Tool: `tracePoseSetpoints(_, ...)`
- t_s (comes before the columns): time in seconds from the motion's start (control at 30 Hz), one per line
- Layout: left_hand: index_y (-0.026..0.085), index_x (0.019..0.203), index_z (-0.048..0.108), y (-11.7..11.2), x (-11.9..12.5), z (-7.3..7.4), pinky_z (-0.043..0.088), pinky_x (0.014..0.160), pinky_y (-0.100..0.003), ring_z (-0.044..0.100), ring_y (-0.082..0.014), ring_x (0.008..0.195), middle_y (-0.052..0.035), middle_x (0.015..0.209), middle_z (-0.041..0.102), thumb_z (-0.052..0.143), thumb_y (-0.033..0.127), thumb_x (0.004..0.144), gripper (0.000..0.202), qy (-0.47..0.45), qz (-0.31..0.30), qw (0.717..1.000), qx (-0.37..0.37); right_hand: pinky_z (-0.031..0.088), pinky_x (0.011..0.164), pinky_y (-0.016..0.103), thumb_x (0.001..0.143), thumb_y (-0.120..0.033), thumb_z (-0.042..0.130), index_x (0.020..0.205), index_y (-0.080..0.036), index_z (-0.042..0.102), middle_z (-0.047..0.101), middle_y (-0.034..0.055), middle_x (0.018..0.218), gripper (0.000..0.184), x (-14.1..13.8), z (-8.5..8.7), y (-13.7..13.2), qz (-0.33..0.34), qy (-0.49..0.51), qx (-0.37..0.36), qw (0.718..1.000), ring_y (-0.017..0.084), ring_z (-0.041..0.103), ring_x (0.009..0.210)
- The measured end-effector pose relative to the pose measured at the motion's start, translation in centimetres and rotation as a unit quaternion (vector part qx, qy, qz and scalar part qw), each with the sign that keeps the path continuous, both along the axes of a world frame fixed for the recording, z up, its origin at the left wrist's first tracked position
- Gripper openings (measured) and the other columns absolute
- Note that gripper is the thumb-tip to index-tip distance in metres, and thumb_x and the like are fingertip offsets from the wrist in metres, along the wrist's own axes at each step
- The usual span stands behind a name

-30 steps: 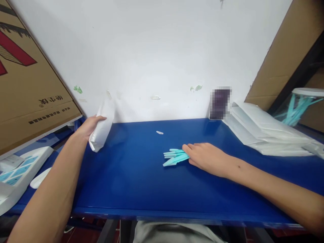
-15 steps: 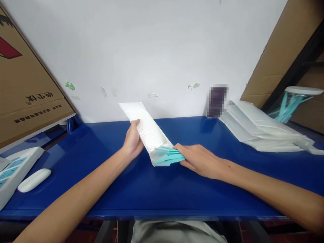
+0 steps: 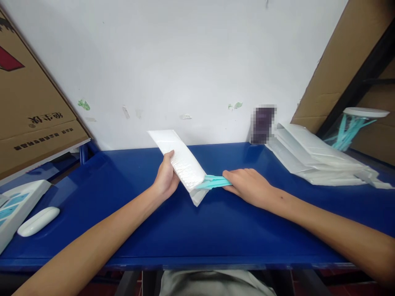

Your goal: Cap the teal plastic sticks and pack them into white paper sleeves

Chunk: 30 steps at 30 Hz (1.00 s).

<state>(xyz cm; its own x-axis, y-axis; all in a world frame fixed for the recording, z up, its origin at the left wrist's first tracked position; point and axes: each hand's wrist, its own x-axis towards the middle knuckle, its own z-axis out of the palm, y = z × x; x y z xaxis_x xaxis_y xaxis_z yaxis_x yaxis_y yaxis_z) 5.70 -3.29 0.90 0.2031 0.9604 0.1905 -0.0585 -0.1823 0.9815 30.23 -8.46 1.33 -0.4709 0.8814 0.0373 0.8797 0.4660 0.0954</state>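
My left hand (image 3: 167, 176) is closed around the left edge of a flat white pack (image 3: 183, 162) in shiny clear plastic, its thumb lying on top. The pack is tilted above the blue table, its near end pointing toward me and to the right. From that near end, teal strips (image 3: 214, 181) stretch across to my right hand (image 3: 251, 187). Its fingers are shut on the strips' right ends, which they hide. Loose clear film hangs at the pack's near corner.
On the blue table (image 3: 148, 234) lie a white mouse-shaped object (image 3: 38, 221) and a white tray-like item (image 3: 23, 211) at left. A pile of white packs (image 3: 321, 160) and a blurred dark object (image 3: 263, 125) are at right. Beyond them, a white-rimmed clear container (image 3: 365, 112) holds teal strips. A cardboard box (image 3: 37, 94) stands left.
The strips are drawn narrower and further out of the pack's near end. My right hand has shifted slightly right, and the pack has tipped a little toward me and to the right.
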Motion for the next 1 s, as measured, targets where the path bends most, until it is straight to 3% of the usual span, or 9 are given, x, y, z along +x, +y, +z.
tracePoseSetpoints(0.07,0.018,0.125,0.056,-0.2,0.5,0.1,0.058,0.098,-0.049,0.065,-0.0325,0.119,-0.0146,0.125,0.070,0.040,0.047,0.099,0.042,-0.093,0.037,0.994,-0.044,0.022,0.052,0.032,0.106,-0.036,0.042,0.094,-0.020,0.055,0.073,0.0064,0.090,0.024,0.0,0.0,0.0,-0.023,0.011,0.001,1.000,0.021,0.067,0.069)
tracePoseSetpoints(0.2,0.016,0.119,0.060,-1.0,1.4,1.0,0.056,0.102,-0.041,0.063,-0.0284,0.123,-0.0123,0.131,0.068,0.041,0.033,0.102,0.031,-0.257,0.095,0.956,-0.107,0.021,0.052,0.033,0.106,-0.032,0.040,0.103,-0.019,0.056,0.074,0.0079,0.094,0.021,-0.3,0.3,0.0,-0.067,-0.017,0.025,0.997,0.023,0.070,0.074)
tracePoseSetpoints(0.33,0.014,0.115,0.064,-1.6,1.8,1.9,0.054,0.105,-0.038,0.063,-0.0269,0.124,-0.0123,0.128,0.070,0.038,0.033,0.106,0.033,-0.332,0.124,0.926,-0.130,0.018,0.050,0.034,0.105,-0.025,0.040,0.109,-0.017,0.056,0.073,0.0091,0.098,0.019,-0.4,0.5,0.0,-0.062,-0.080,0.047,0.994,0.025,0.070,0.079)
tracePoseSetpoints(0.47,0.016,0.115,0.066,-1.5,1.5,2.2,0.053,0.106,-0.035,0.061,-0.0257,0.127,-0.0103,0.128,0.070,0.036,0.032,0.107,0.036,-0.362,0.133,0.914,-0.125,0.019,0.051,0.035,0.105,-0.023,0.040,0.110,-0.016,0.056,0.072,0.0092,0.098,0.019,-0.4,0.4,0.0,-0.053,-0.082,0.045,0.994,0.026,0.070,0.080)
tracePoseSetpoints(0.63,0.016,0.123,0.066,-1.4,1.7,1.0,0.054,0.105,-0.040,0.062,-0.0285,0.125,-0.0116,0.130,0.069,0.038,0.036,0.106,0.039,-0.339,0.076,0.929,-0.129,0.027,0.053,0.033,0.106,-0.036,0.037,0.103,-0.019,0.056,0.072,0.0079,0.090,0.026,-0.5,-0.5,0.3,-0.058,0.042,-0.019,0.997,0.023,0.067,0.070)
tracePoseSetpoints(0.77,0.016,0.128,0.064,-1.8,2.3,-0.1,0.054,0.104,-0.044,0.060,-0.0297,0.128,-0.0116,0.129,0.070,0.036,0.034,0.107,0.040,-0.274,0.029,0.954,-0.120,0.036,0.056,0.031,0.104,-0.045,0.040,0.091,-0.021,0.055,0.071,0.0088,0.091,0.030,-0.1,-0.7,0.8,-0.072,0.173,-0.084,0.979,0.022,0.065,0.073)
tracePoseSetpoints(0.9,0.013,0.120,0.065,-2.3,2.8,-0.6,0.055,0.099,-0.045,0.061,-0.0317,0.125,-0.0150,0.129,0.069,0.040,0.029,0.105,0.033,-0.168,-0.008,0.975,-0.142,0.042,0.060,0.030,0.097,-0.037,0.049,0.090,-0.022,0.054,0.071,0.0076,0.090,0.018,0.3,0.4,0.9,-0.065,0.251,-0.161,0.952,0.021,0.065,0.074)
tracePoseSetpoints(1.0,0.010,0.113,0.066,-2.2,2.7,-0.7,0.056,0.091,-0.042,0.067,-0.0328,0.114,-0.0184,0.121,0.072,0.045,0.028,0.103,0.030,-0.108,-0.033,0.981,-0.158,0.042,0.058,0.030,0.090,-0.030,0.054,0.101,-0.021,0.050,0.070,0.0056,0.087,0.015,0.6,1.7,0.9,-0.062,0.268,-0.194,0.942,0.020,0.064,0.069)
